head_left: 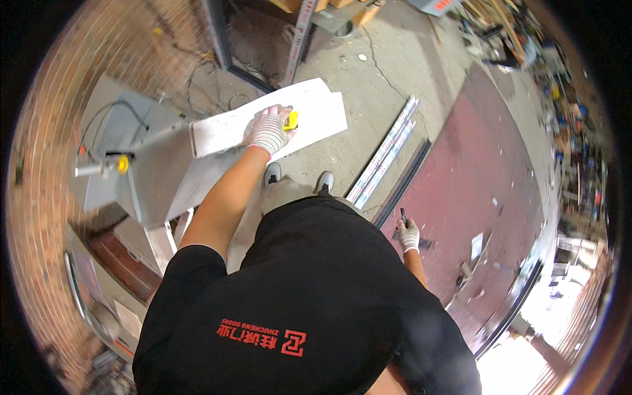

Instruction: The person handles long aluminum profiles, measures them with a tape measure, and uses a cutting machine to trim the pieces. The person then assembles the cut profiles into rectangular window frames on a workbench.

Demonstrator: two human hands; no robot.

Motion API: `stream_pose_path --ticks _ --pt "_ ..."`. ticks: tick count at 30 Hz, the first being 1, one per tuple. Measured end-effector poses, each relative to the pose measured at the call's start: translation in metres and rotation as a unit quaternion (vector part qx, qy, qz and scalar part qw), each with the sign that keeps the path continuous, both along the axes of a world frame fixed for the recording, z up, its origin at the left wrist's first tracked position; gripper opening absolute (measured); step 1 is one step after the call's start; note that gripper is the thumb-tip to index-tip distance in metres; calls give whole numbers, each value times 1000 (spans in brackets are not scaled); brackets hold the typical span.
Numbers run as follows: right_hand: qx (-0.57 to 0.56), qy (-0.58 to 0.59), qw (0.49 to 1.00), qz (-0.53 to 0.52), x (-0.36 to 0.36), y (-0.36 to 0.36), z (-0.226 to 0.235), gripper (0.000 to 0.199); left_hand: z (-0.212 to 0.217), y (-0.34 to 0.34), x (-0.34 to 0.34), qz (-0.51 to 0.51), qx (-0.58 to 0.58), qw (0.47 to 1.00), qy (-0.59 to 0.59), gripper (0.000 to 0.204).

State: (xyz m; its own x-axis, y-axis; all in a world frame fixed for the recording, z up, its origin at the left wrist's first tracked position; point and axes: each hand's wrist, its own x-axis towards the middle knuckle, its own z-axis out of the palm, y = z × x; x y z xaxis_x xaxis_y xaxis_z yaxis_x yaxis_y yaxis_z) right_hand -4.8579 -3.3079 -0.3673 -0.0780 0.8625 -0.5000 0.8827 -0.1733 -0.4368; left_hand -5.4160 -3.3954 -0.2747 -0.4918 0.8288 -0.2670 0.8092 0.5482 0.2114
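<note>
My left hand (268, 130), in a white striped work glove, is closed round a yellow tape measure (291, 120). It rests over a white sheet or panel (316, 105) that lies across a grey metal piece (217, 168). Off to the right, my right hand (409, 236), gloved the same way, is held over the edge of a large dark red panel (480, 164). Its fingers close on a short, slim black object (403, 214), whose kind is too small to make out.
Wrapped long profiles (383, 155) and a dark bar (405, 184) lie on the floor beside the red panel. A dark frame (296, 49) stands ahead. At left is a grey cabinet-like piece (158, 164) with a cable, near a brick wall (49, 158). Clutter (559, 99) lines the far right.
</note>
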Motion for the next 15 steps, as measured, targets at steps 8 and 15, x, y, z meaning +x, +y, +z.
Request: stream_pose_path --ticks 8,15 --pt "82 -110 984 -110 -33 -152 52 26 -20 1 -33 -133 45 990 -29 68" --pt "121 127 918 -354 -116 -212 82 32 -25 -16 -37 -22 273 905 -327 67"
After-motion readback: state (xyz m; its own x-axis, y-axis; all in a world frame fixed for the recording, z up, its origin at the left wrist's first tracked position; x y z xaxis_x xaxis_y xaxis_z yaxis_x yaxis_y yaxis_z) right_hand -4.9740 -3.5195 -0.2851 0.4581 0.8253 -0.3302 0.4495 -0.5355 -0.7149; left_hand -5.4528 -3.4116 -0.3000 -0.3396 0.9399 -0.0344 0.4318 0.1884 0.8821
